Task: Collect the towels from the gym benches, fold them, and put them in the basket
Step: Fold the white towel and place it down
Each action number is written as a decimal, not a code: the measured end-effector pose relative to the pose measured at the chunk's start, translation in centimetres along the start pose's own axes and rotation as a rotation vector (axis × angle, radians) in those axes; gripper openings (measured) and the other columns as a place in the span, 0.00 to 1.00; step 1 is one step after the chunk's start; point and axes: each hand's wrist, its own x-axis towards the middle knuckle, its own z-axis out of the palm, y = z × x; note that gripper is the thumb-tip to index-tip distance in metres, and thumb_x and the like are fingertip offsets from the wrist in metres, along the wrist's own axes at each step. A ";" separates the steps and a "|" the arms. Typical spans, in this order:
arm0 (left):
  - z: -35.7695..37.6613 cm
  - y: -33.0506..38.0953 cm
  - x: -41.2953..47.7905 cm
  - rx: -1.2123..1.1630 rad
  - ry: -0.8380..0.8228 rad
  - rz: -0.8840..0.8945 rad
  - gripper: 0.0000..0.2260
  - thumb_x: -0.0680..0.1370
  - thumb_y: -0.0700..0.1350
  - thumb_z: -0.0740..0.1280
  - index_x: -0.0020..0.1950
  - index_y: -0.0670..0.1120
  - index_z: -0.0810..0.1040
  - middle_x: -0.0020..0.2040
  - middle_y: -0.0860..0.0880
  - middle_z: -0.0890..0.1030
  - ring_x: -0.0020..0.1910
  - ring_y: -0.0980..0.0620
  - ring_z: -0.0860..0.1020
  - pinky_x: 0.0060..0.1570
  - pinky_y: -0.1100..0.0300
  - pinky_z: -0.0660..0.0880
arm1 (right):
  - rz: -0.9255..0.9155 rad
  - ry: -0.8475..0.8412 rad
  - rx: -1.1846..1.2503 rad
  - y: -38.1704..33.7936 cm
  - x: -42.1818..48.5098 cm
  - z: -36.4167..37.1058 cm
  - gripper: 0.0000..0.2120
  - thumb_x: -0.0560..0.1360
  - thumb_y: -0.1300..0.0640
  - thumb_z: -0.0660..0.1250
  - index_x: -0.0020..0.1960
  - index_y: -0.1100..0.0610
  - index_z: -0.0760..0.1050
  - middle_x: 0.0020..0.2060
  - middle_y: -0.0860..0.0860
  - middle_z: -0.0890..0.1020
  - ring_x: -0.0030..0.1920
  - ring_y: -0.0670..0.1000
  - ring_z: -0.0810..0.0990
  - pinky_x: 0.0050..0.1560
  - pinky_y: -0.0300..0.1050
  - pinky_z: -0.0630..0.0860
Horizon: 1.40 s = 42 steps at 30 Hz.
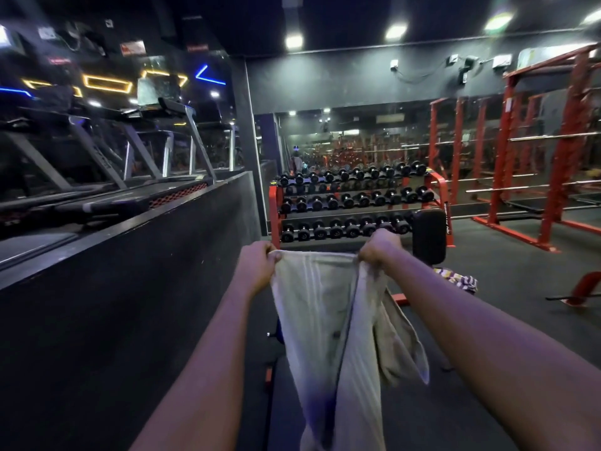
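The pale towel [325, 320] hangs in the air right in front of me, above the dark rubber floor [507, 336]. My left hand [257, 265] pinches one top corner and my right hand [379, 252] bunches the other in a fist, with the top edge taut between them. Just beyond stands a black bench pad [429, 236], and a striped towel [458, 279] is heaped low to its right. A red dumbbell rack [351, 203] backs onto the mirrored wall [357, 138]. There are treadmills [130, 157] on the left and red squat racks [553, 157] on the right.

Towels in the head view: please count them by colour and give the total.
Beige towel, gripped by the left hand and the right hand: 1
Purple-striped towel, lying further back: 1
Total: 2
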 end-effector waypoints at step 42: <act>-2.7 3.2 3.4 -0.196 0.546 0.131 0.11 0.78 0.29 0.60 0.54 0.39 0.78 0.46 0.47 0.78 0.42 0.54 0.76 0.34 0.76 0.71 | -0.322 -0.465 -0.166 4.6 -5.0 6.2 0.11 0.68 0.49 0.77 0.40 0.53 0.77 0.39 0.49 0.80 0.39 0.49 0.78 0.34 0.39 0.71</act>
